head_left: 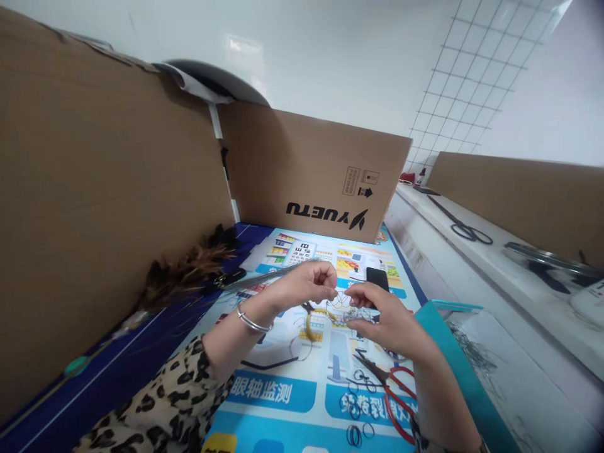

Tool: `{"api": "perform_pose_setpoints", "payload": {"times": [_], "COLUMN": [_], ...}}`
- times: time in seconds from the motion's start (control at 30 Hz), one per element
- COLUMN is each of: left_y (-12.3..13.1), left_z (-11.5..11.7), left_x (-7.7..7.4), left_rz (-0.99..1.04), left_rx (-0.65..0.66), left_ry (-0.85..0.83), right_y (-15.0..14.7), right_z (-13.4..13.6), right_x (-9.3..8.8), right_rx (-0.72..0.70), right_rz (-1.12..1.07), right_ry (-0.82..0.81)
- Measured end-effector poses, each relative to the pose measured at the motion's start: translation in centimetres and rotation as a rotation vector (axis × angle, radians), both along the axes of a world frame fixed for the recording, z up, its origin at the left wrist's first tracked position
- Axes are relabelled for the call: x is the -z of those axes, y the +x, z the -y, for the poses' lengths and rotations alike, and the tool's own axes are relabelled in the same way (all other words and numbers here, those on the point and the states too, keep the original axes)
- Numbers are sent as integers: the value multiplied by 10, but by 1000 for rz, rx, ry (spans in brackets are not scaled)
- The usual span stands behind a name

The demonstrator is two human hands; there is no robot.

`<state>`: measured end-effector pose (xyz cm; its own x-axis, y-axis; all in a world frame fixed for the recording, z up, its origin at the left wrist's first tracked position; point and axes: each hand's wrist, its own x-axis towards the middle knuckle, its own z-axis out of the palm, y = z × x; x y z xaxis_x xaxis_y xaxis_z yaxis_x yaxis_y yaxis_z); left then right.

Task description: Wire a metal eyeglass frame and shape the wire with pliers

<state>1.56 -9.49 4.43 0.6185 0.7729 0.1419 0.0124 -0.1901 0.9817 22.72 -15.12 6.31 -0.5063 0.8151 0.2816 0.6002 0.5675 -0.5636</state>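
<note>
Head view: a loose tangle of fine, wiry loops (340, 314) lies between the hands, over a flat, colour-printed sheet (264, 421); no clear long axis shows. The right hand (384, 314) is nearer, at the tangle's right edge, thumb and curved fingers parted, with no grip visible. The left hand (314, 283) is at upper left, fingers curled, thumb near the index fingertip; whether it pinches a strand cannot be told. Left of the tangle: a tool with a curved yellow handle (310, 324). Toward the wearer: dark-bladed scissors with red looped handles (387, 379) and thin, round black bands (350, 435).
</note>
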Motion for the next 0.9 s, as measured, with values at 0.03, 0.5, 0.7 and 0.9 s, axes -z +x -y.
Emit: {"api": "perform_pose_setpoints", "payload": {"times": [0.03,0.5,0.7,0.9], "left_y": [0,-3,-5,-7], "left_z": [0,-1,-3,-4], "left_x": [0,-1,1,-1], "left_rz": [1,-30,-64,-94], "left_rx": [-3,35,47,46], "left_ry": [-3,20,33,26], "right_y": [0,1,1,2], "right_z": [0,-5,-4,-8], "right_x": [0,3,3,8], "right_rx": [-12,-96,-122,-151], "right_rz": [-4,-31,-25,-4], "right_ry": [11,125,164,262]}}
